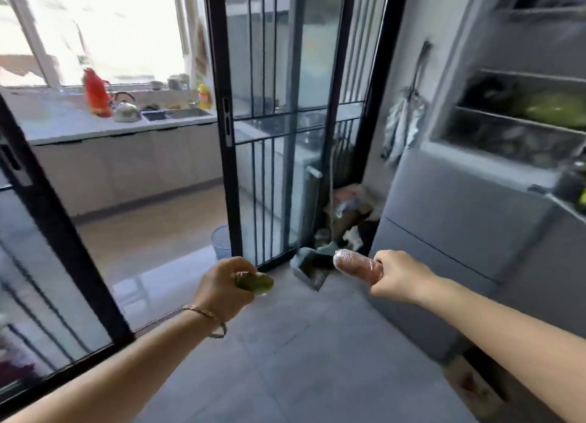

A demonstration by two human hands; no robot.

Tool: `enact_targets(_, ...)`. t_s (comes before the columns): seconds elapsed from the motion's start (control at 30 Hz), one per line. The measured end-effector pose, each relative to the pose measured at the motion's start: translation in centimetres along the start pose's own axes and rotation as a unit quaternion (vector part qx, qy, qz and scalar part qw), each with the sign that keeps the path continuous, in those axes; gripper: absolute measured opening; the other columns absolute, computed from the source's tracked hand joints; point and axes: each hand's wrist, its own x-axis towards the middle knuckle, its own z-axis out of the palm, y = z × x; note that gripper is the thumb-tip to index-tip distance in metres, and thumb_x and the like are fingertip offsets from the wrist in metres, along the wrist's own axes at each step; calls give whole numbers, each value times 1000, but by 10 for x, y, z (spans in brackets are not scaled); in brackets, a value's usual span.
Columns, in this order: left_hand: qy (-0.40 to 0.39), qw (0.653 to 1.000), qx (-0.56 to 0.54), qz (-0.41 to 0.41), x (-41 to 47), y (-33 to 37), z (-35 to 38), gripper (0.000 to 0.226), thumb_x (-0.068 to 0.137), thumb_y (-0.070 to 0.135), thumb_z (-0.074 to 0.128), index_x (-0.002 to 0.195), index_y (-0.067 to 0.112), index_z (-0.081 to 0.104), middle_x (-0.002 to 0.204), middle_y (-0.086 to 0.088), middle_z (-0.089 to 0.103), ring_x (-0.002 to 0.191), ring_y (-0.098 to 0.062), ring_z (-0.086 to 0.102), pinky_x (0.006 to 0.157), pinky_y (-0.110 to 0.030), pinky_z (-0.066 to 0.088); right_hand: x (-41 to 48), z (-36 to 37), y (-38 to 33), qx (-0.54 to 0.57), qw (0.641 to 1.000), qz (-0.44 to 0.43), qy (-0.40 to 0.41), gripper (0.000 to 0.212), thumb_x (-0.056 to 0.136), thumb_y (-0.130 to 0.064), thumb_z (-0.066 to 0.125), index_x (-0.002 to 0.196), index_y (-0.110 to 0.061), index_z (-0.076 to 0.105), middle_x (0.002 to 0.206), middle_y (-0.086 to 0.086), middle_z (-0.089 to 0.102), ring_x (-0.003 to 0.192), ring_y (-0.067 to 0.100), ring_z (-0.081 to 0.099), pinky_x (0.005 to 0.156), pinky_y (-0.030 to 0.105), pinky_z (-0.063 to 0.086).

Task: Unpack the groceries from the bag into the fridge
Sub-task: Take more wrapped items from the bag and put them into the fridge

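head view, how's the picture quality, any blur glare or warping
Head view: the window is blown out white and its glare reflects off the floor tiles; head view, motion blur smears the fridge shelves and counter; head view, wide-angle distortion bows the black door frame; sharpest are the left hand gripping a green item and the right hand gripping a plastic-wrapped sausage.

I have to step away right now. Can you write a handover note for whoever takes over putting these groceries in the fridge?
Left hand grips a green item; right hand grips a plastic-wrapped pink roll.
Both are held over the floor, not yet in the fridge, which stands open at right with green produce inside.
Bag not in view.
Left: shelve both items, then check the bag.
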Motion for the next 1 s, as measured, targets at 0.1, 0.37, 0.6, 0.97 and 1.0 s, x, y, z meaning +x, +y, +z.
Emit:
enact_targets(0.1, -19, 998, 13, 53, 62, 49, 41, 36, 66, 0, 74, 70, 33, 58, 81, -3, 64, 76, -18, 57, 56, -13, 41, 38, -28, 48, 20, 999, 41, 30, 14, 78, -27, 59, 86, -17, 53, 92, 3, 63, 82, 25, 58, 51, 25, 33)
enact_targets(0.37, -104, 977, -34, 181, 255, 172, 132, 36, 63, 6, 81, 71, 36, 63, 78, -3, 66, 70, -22, 60, 67, -28, 53, 170, -103, 156, -47, 983, 132, 114, 24, 77, -22, 59, 100, -21, 56, 98, 2, 63, 88, 25, 60, 63, 24, 37)
enact_targets(0.6, -137, 945, -86, 283, 424, 331, 204, 30, 69, 13, 80, 89, 24, 62, 79, 0, 62, 63, -13, 53, 59, -20, 43, 279, -220, 239, -68, 954, 222, 189, 21, 76, -27, 62, 96, -22, 56, 97, 1, 63, 89, 24, 61, 67, 26, 41)
enact_targets(0.97, -72, 883, -111, 451, 558, 555, 310, 23, 80, 27, 69, 100, 22, 59, 82, 1, 62, 60, -14, 53, 53, -24, 45, 378, -389, 367, -136, 887, 271, 348, 21, 76, -36, 65, 88, -20, 57, 86, 1, 63, 77, 23, 58, 59, 25, 40)
enact_targets(1.0, -58, 876, -112, 466, 566, 571, 320, 25, 80, 29, 69, 102, 21, 60, 84, 1, 63, 63, -15, 54, 57, -26, 48, 387, -404, 380, -133, 880, 265, 371, 21, 77, -36, 65, 87, -20, 56, 83, 1, 60, 75, 23, 55, 55, 23, 35)
